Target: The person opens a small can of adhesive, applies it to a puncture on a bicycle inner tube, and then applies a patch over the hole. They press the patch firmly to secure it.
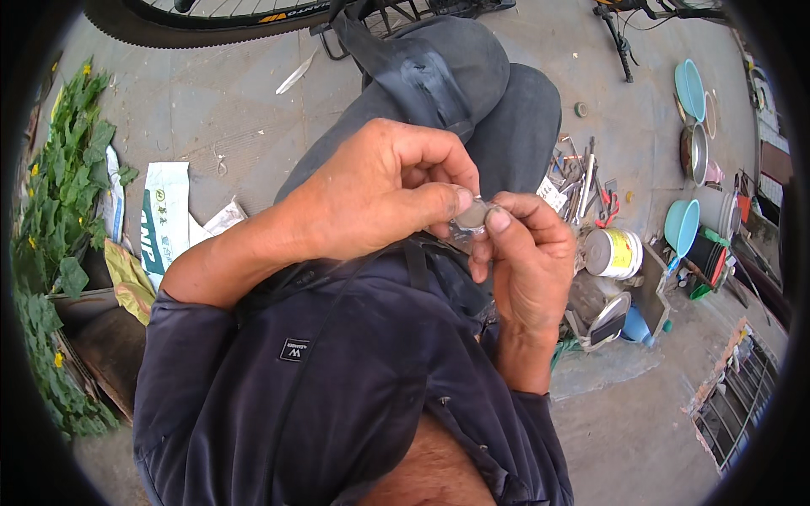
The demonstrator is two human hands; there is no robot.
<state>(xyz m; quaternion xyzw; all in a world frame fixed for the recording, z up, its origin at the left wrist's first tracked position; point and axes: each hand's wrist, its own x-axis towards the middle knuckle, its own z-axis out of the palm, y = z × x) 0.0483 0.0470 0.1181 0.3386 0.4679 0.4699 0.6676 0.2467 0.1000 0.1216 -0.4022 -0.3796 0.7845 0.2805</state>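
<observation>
In front of my chest, both hands meet around a small round grey patch [472, 217] with a shiny, clear backing film. My left hand [375, 190] pinches its left edge between thumb and fingers. The thumb and fingertips of my right hand [533, 253] close on its right side. A flattened black inner tube [430, 88] lies across my bent knee, with a smooth, shiny area on its upper face. The tube runs up toward the bicycle wheel [211, 34] beyond my legs.
Spanners and other hand tools [586, 181] lie on the ground at right, near a white tub [612, 253]. Farther right are blue basins [682, 226] and a metal floor grate [738, 401]. Left of me are a white sack [167, 215] and leafy plants [72, 169].
</observation>
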